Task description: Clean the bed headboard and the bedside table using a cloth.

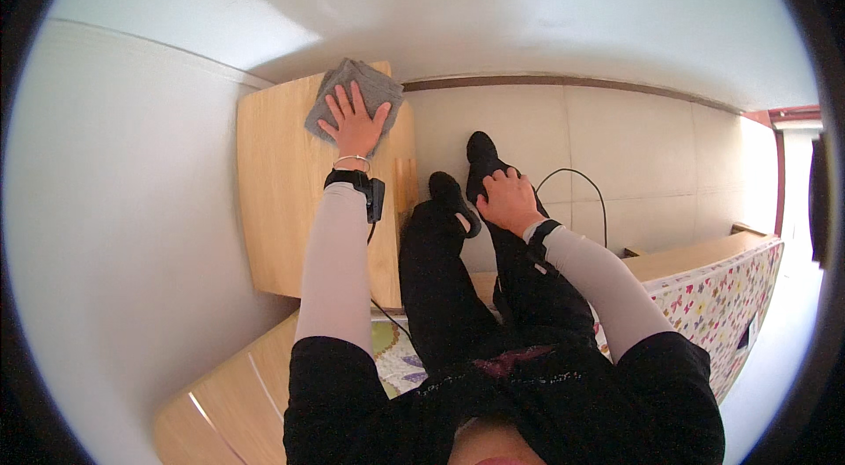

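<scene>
My left hand (355, 125) lies flat on a folded grey cloth (377, 87), fingers spread, palm down. Beneath the cloth is the light wood top of a bedside cabinet (277, 188). The cloth covers its far right corner, close to the wall. My right hand (508, 201) rests on my right leg in black trousers (535, 280), with the fingers loosely bent and nothing seen in them. What lies under its palm, apart from the trousers, is hidden.
A pale wall (462, 10) rises beyond the cabinet, over a tiled floor (620, 155). A wooden headboard (231, 392) is at lower left. At right stands a bed-like wooden frame with a flower-patterned mattress (719, 300). Black cables (602, 201) hang near both arms.
</scene>
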Action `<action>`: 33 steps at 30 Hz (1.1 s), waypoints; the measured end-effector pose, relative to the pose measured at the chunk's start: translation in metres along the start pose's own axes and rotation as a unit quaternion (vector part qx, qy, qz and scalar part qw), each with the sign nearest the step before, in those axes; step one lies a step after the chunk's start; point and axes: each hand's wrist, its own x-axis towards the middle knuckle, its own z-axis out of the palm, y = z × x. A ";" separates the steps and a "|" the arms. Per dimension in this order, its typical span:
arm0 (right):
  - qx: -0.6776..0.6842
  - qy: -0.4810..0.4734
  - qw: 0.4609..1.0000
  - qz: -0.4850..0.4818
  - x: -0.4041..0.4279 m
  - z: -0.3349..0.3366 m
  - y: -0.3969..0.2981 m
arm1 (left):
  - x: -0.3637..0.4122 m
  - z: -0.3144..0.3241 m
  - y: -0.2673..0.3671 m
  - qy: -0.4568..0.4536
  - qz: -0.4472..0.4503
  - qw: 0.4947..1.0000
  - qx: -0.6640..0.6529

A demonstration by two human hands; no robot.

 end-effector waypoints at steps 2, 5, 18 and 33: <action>0.001 -0.007 1.000 0.008 0.002 -0.004 -0.001 | -0.007 -0.006 0.001 -0.011 0.018 1.000 0.000; -0.007 -0.004 1.000 0.005 0.002 -0.015 -0.004 | -0.032 -0.013 -0.009 0.018 0.019 1.000 0.010; -0.024 0.048 0.999 -0.006 -0.004 -0.015 -0.002 | -0.216 -0.026 -0.076 0.018 -0.095 0.995 0.011; -0.025 0.018 0.999 0.010 -0.005 -0.020 -0.002 | -0.213 -0.024 -0.071 -0.022 -0.094 0.995 -0.021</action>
